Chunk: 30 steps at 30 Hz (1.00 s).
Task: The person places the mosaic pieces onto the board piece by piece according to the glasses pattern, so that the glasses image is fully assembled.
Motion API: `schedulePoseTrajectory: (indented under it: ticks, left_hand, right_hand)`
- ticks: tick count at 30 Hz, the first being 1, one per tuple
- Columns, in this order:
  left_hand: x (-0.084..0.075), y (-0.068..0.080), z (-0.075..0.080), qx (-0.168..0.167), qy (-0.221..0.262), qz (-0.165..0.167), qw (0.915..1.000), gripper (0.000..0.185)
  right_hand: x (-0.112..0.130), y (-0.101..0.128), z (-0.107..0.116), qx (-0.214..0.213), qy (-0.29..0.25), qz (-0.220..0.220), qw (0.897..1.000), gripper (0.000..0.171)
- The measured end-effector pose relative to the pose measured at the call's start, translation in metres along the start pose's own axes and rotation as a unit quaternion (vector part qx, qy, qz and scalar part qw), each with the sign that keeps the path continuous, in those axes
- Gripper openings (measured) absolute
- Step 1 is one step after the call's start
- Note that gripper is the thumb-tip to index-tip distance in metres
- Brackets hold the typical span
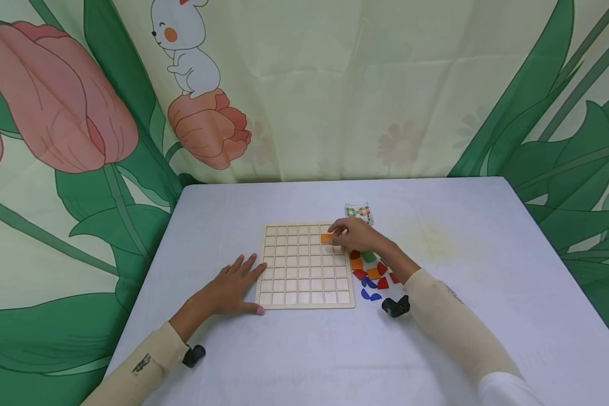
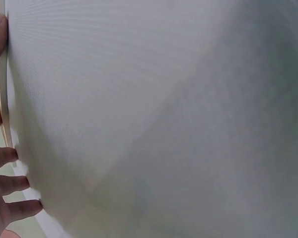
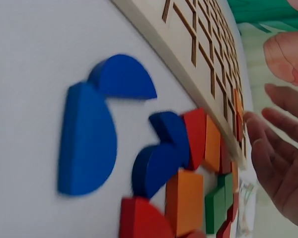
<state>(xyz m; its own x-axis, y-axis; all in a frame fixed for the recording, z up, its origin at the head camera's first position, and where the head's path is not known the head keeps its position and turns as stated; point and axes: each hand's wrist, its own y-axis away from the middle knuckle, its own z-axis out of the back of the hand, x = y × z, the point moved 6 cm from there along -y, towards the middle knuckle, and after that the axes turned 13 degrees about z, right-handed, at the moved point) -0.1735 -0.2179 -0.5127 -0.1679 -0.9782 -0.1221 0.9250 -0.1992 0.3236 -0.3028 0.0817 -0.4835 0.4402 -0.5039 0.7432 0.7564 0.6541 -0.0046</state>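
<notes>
Two hands work a wooden grid board (image 1: 304, 265) on a white table (image 1: 462, 242). The right hand (image 1: 357, 235) pinches an orange square tile (image 1: 326, 238) at the board's upper right cells. The left hand (image 1: 233, 287) lies flat, fingers spread, against the board's left edge. Loose coloured pieces (image 1: 370, 273) sit just beside the board. The tile looks light, stiff and smooth, best taken by its edges.
</notes>
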Motion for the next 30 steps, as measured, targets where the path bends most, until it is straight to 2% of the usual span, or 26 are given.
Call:
schedulePoseTrajectory:
  ticks: [7,16,22,26,30]
  left_hand:
    - [0.000,0.001,0.000,-0.005,0.001,-0.002,1.0000,0.112]
    - [0.002,-0.001,-0.003,-0.008,-0.005,-0.004,0.9999,0.113]
    - [0.002,0.000,-0.003,-0.008,-0.003,-0.003,1.0000,0.113]
    - [0.002,0.000,-0.002,-0.008,-0.003,-0.006,0.9999,0.113]
    - [0.002,0.000,-0.002,-0.008,-0.005,-0.007,0.9999,0.112]
  right_hand:
    - [-0.010,0.025,0.012,-0.015,-0.019,0.002,1.000,0.030]
    - [-0.035,0.057,0.034,-0.061,-0.016,-0.042,0.997,0.033]
    - [-0.050,0.073,0.045,-0.082,0.000,-0.087,0.993,0.035]
    - [-0.056,0.079,0.045,-0.078,0.020,-0.112,0.990,0.032]
    - [-0.057,0.082,0.041,-0.067,0.042,-0.118,0.990,0.030]
